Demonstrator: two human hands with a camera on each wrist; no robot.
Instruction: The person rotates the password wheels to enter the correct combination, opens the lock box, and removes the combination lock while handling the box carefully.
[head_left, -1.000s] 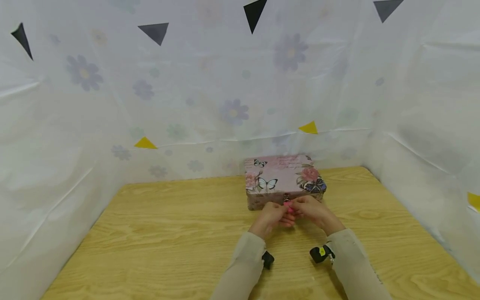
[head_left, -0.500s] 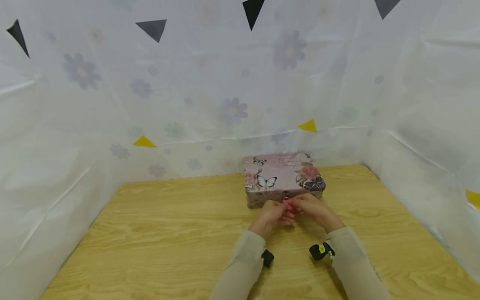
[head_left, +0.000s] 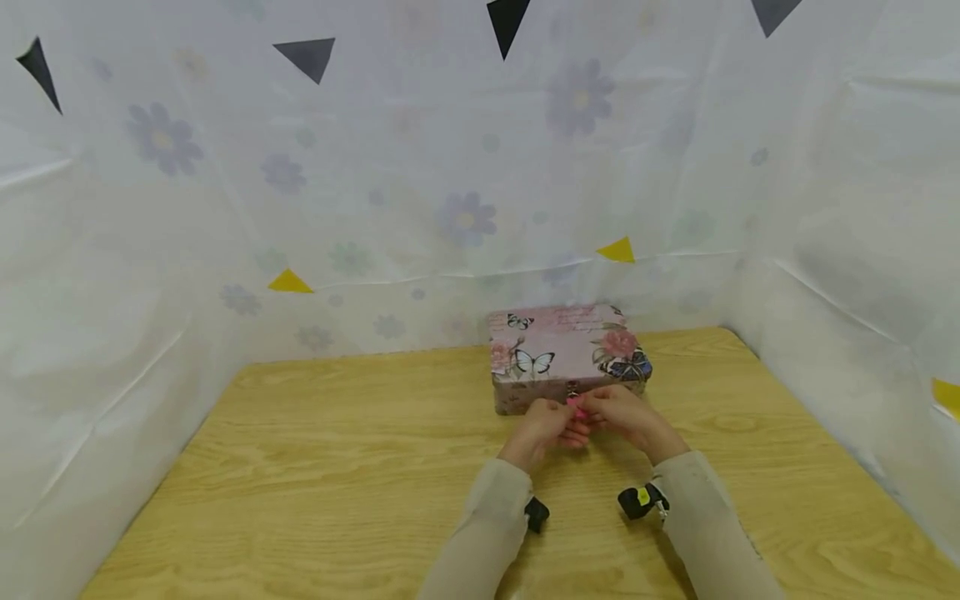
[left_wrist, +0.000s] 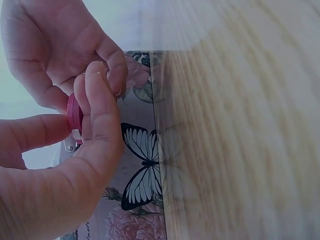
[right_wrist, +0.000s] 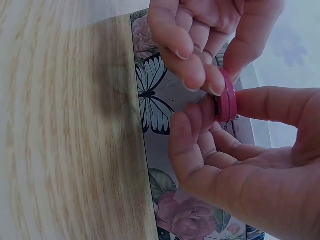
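Together, fingers (right_wrist: 270, 104) (both hands (head_left: 542, 428) (head_left: 624, 417)) pinch a pink lock (right_wrist: 228, 102).

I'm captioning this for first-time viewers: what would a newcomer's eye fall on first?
Probably the pink butterfly-patterned box at the far side of the wooden table, right of centre in the head view. Next, the left hand and right hand meet before it, pinching a small pink object. Behind, dark triangles stand out on the pale backdrop.
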